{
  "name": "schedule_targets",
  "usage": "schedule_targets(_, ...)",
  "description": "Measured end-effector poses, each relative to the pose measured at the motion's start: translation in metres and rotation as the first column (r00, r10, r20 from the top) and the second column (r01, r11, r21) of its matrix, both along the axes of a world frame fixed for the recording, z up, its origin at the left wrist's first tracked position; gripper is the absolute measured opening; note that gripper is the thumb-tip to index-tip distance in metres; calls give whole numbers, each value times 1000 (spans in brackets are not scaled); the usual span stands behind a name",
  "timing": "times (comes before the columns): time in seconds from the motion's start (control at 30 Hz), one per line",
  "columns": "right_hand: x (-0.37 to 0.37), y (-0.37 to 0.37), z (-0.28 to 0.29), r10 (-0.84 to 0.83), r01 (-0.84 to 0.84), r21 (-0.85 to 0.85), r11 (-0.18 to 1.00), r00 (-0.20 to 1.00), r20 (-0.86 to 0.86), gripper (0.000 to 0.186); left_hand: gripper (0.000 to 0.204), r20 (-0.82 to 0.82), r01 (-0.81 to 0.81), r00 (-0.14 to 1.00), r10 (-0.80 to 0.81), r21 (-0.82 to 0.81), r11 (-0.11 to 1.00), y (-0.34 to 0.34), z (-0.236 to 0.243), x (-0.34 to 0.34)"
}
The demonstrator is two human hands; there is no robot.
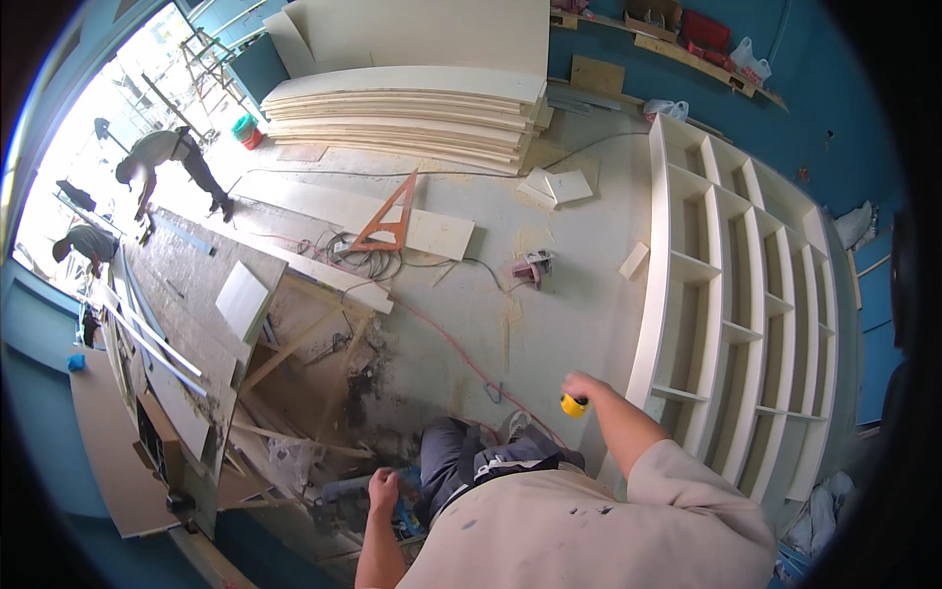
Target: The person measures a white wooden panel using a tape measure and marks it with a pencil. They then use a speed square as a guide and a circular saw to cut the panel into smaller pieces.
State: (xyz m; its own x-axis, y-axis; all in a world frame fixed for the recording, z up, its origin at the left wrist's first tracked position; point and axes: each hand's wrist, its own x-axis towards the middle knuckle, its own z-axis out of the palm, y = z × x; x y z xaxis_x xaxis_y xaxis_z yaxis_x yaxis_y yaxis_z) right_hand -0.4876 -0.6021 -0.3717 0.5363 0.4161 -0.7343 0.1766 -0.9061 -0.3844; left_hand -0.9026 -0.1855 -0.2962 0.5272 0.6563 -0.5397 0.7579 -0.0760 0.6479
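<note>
1. At 3 o'clock, the white shelving unit (pixel 742 333) presents its open compartments upward. This orientation probably gives access to the frame and dividers from above.
2. At 11 o'clock, the board stack (pixel 397 113) lies flat, long edges roughly aligned. Flat stacking likely limits warping and leaves each sheet easy to lift off.
3. At 9 o'clock, the bench (pixel 196 265) carries loose panels and strips. Its raised surface presumably serves for laying out and working sheet material.
4. Between 10 and 11 o'clock, the orange set square (pixel 406 208) rests by a long board and coiled cable, apparently set within reach for marking.
5. At 2 o'clock, the red power tool (pixel 533 270) sits on the floor, well apart from both hands; floor placement probably prevents a fall.
6. At 7 o'clock, the left hand (pixel 384 488) is beside the left thigh. Forearm: rising from the lower edge. Fingers: curled together; whether they enclose anything cannot be determined.
7. Between 4 and 5 o'clock, the right hand (pixel 579 386) is forward of the body. Forearm: angled toward 10 o'clock from the sleeve. Fingers: clamped on the item below.
8. Within that grip, the yellow tape measure (pixel 572 404) projects below the fingers. The compact hold likely suits one-handed carrying; no extended blade is discernible.
</note>
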Motion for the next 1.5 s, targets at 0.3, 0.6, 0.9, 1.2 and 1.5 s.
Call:
schedule_targets(0.3,74,114,20,-291,293,143,945,956,-29,37,30,-190,735,662,-725,-25,677,92,-9,247)
schedule_targets(0.6,-24,69,26,-705,600,-418,682,691,-161,32,33,-313,717,649,-693,-53,695,342,-25,357)
schedule_targets(0.9,91,173,20,-656,617,-222,755,703,-275,42,39,-312,788,516,-798,-193,585,369,-38,477)
schedule_targets(1.2,271,288,4,-620,678,-90,729,599,-508,27,47,-341,844,537,-772,228,486,311,17,636)
schedule_targets(1.5,215,359,-23,-333,332,-122,935,708,-623,30,33,-198,935,-219,-955,-322,-148,358,-60,694)
